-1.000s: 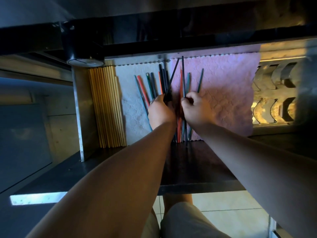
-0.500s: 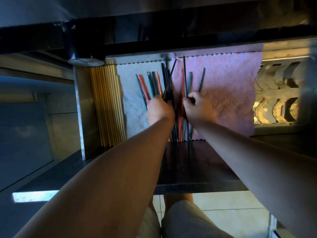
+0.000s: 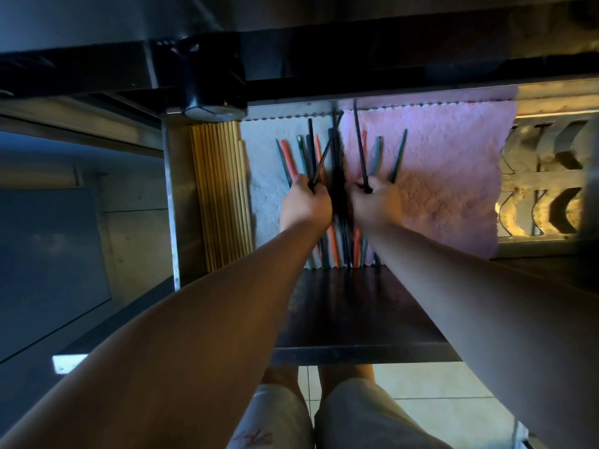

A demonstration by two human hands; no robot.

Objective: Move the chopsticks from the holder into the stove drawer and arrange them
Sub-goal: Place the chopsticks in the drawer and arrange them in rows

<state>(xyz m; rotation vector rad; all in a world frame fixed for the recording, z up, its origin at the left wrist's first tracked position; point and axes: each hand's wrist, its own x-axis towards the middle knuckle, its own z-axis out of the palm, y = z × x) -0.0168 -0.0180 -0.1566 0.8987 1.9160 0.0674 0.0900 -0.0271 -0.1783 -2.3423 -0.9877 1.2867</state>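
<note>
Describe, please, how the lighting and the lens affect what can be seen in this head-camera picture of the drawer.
Head view: dim overall; warm light only at the cut-out panel on the right, a bright glare strip lower left; the wide lens skews the drawer edges; the dark chopsticks between left hand and right hand merge into shadow; the pink cloth reads clearly.

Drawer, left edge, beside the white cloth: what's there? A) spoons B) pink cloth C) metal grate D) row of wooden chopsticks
D: wooden chopsticks lie side by side in a neat row just left of the white cloth.
</note>
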